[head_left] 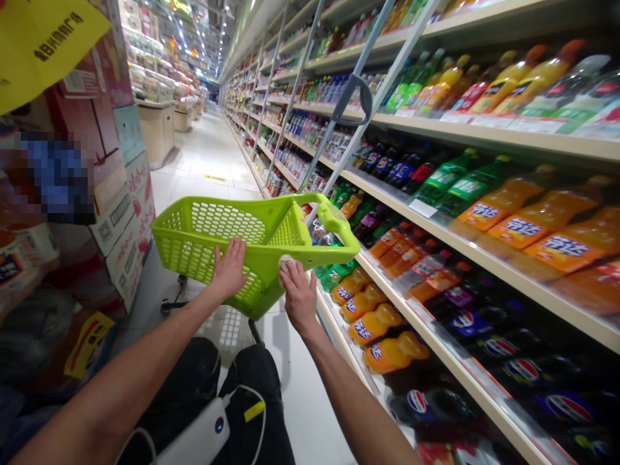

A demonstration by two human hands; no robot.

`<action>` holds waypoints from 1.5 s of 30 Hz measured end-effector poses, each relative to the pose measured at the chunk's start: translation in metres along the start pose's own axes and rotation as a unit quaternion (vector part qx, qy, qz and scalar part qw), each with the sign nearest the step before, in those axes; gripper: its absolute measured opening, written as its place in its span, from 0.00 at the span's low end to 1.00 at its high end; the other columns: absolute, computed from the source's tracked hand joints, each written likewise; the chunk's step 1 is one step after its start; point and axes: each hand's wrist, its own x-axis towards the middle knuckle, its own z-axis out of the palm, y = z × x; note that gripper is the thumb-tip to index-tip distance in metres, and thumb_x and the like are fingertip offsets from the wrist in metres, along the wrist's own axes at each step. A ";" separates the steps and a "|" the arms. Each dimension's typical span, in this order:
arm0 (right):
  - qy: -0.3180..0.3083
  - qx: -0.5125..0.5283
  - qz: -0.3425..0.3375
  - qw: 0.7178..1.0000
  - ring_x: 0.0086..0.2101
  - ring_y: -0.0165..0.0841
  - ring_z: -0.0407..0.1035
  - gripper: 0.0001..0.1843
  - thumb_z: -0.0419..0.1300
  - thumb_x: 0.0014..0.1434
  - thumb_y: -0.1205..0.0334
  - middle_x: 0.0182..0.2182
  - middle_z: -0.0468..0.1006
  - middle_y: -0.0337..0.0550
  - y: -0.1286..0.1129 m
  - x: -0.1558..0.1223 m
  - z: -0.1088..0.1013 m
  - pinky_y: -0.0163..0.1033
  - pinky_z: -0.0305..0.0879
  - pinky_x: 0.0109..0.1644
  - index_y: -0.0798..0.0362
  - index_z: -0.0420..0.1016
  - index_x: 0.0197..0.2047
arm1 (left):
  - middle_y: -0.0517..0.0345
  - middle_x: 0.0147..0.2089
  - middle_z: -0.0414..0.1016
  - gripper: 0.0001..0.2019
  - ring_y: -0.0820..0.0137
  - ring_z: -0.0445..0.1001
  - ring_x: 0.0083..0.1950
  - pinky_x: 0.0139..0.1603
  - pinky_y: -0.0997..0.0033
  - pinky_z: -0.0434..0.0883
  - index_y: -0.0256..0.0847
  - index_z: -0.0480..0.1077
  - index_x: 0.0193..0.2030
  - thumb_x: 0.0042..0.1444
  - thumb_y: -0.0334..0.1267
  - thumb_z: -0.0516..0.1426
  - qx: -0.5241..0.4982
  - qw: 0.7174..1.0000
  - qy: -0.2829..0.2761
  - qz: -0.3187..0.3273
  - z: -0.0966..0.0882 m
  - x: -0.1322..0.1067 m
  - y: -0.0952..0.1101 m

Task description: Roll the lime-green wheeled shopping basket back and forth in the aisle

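A lime-green plastic shopping basket [213, 236] on small wheels stands tilted in the aisle in front of me. My left hand [229, 268] lies flat against its near rim and side wall, fingers spread. My right hand [299, 290] is closed around a small white, cloth-like thing [285, 262], pressed against the basket's near rim just below its green handle [334, 223]. What the white thing is, I cannot make out. I see nothing inside the basket.
Shelves of soft-drink bottles [508, 219] run along the right. A grey metal ladder [356, 90] leans on them behind the basket. Stacked red cartons [116, 161] stand left. The white tiled aisle [208, 155] stretches ahead. A white device with a cable [203, 436] rests on my lap.
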 end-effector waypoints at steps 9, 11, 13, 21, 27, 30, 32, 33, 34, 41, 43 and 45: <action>0.104 -0.021 0.039 0.994 0.61 0.37 0.48 0.21 0.44 0.60 0.72 0.56 0.64 0.47 0.026 0.041 -0.013 0.54 0.38 0.62 0.51 0.67 0.54 | 0.48 0.69 0.36 0.39 0.60 0.36 0.69 0.64 0.45 0.43 0.30 0.40 0.65 0.47 0.38 0.50 -0.004 1.000 -0.005 0.003 0.000 -0.002 0.005; 0.081 -0.018 0.022 0.996 0.61 0.37 0.48 0.21 0.44 0.60 0.72 0.56 0.65 0.47 0.021 0.036 -0.002 0.53 0.39 0.62 0.51 0.67 0.53 | 0.48 0.69 0.36 0.39 0.60 0.36 0.69 0.64 0.45 0.43 0.30 0.40 0.65 0.47 0.38 0.50 -0.004 1.000 -0.010 0.004 0.000 -0.002 0.007; 0.056 -0.010 0.014 0.998 0.61 0.37 0.47 0.20 0.45 0.60 0.71 0.56 0.65 0.47 0.010 0.025 0.012 0.53 0.39 0.62 0.51 0.67 0.53 | 0.48 0.69 0.37 0.39 0.60 0.37 0.69 0.65 0.46 0.42 0.30 0.40 0.65 0.47 0.38 0.50 -0.005 1.000 -0.012 0.009 -0.001 -0.002 0.011; -0.125 0.037 -0.006 0.991 0.58 0.37 0.53 0.21 0.47 0.58 0.74 0.55 0.67 0.47 -0.018 -0.026 0.043 0.55 0.40 0.61 0.50 0.68 0.52 | 0.50 0.69 0.37 0.38 0.62 0.37 0.69 0.65 0.47 0.40 0.32 0.41 0.66 0.47 0.36 0.50 -0.004 0.999 -0.007 0.046 -0.002 -0.006 0.010; 0.015 0.031 0.025 0.999 0.61 0.35 0.47 0.21 0.45 0.60 0.72 0.56 0.64 0.46 -0.011 0.002 0.019 0.53 0.37 0.63 0.50 0.67 0.53 | 0.50 0.69 0.37 0.39 0.62 0.37 0.69 0.65 0.48 0.40 0.32 0.40 0.66 0.46 0.36 0.50 0.011 0.998 -0.030 0.061 -0.010 -0.004 -0.003; 0.063 0.015 0.039 0.997 0.61 0.36 0.47 0.20 0.45 0.61 0.71 0.57 0.64 0.46 -0.007 0.024 0.015 0.52 0.37 0.63 0.51 0.67 0.53 | 0.51 0.69 0.37 0.39 0.62 0.38 0.69 0.65 0.48 0.41 0.33 0.40 0.66 0.47 0.37 0.50 0.019 0.997 -0.048 0.062 -0.014 -0.001 -0.006; 0.049 0.014 0.029 0.998 0.61 0.36 0.48 0.19 0.46 0.61 0.71 0.57 0.64 0.45 -0.008 0.026 0.021 0.52 0.37 0.63 0.51 0.67 0.53 | 0.50 0.69 0.37 0.39 0.62 0.38 0.69 0.65 0.48 0.42 0.33 0.40 0.66 0.47 0.37 0.50 0.025 0.996 -0.052 0.062 -0.015 0.001 -0.006; 0.032 0.018 0.023 0.999 0.61 0.36 0.48 0.19 0.47 0.61 0.71 0.56 0.64 0.45 -0.010 0.022 0.027 0.52 0.37 0.63 0.51 0.67 0.53 | 0.50 0.69 0.37 0.39 0.62 0.38 0.69 0.65 0.49 0.42 0.33 0.40 0.66 0.47 0.37 0.50 0.029 0.996 -0.052 0.062 -0.015 0.001 -0.006; 0.012 0.024 0.019 0.999 0.60 0.36 0.49 0.19 0.47 0.61 0.71 0.56 0.65 0.44 -0.013 0.017 0.033 0.52 0.38 0.62 0.50 0.67 0.53 | 0.49 0.69 0.37 0.39 0.61 0.38 0.69 0.65 0.49 0.42 0.32 0.40 0.66 0.48 0.37 0.50 0.032 0.996 -0.051 0.062 -0.015 0.001 -0.006; -0.074 0.054 0.003 0.996 0.59 0.35 0.51 0.18 0.48 0.61 0.71 0.56 0.65 0.44 -0.036 -0.019 0.051 0.52 0.39 0.62 0.49 0.67 0.53 | 0.49 0.69 0.37 0.38 0.62 0.37 0.69 0.65 0.49 0.43 0.32 0.40 0.66 0.48 0.38 0.50 0.031 0.996 -0.043 0.075 -0.012 -0.001 -0.005; -0.035 0.051 0.000 0.998 0.60 0.34 0.50 0.18 0.47 0.62 0.70 0.56 0.66 0.44 -0.038 -0.012 0.043 0.51 0.38 0.63 0.49 0.67 0.52 | 0.50 0.69 0.39 0.37 0.63 0.37 0.69 0.65 0.49 0.42 0.32 0.41 0.66 0.49 0.38 0.49 0.027 0.996 -0.035 0.082 -0.010 -0.002 -0.009; 0.015 0.046 0.005 0.999 0.60 0.34 0.49 0.18 0.46 0.62 0.69 0.55 0.66 0.44 -0.037 0.003 0.033 0.50 0.37 0.63 0.49 0.68 0.52 | 0.49 0.68 0.39 0.37 0.62 0.38 0.69 0.65 0.49 0.42 0.32 0.41 0.65 0.49 0.38 0.49 0.020 0.998 -0.016 0.058 -0.008 -0.003 -0.015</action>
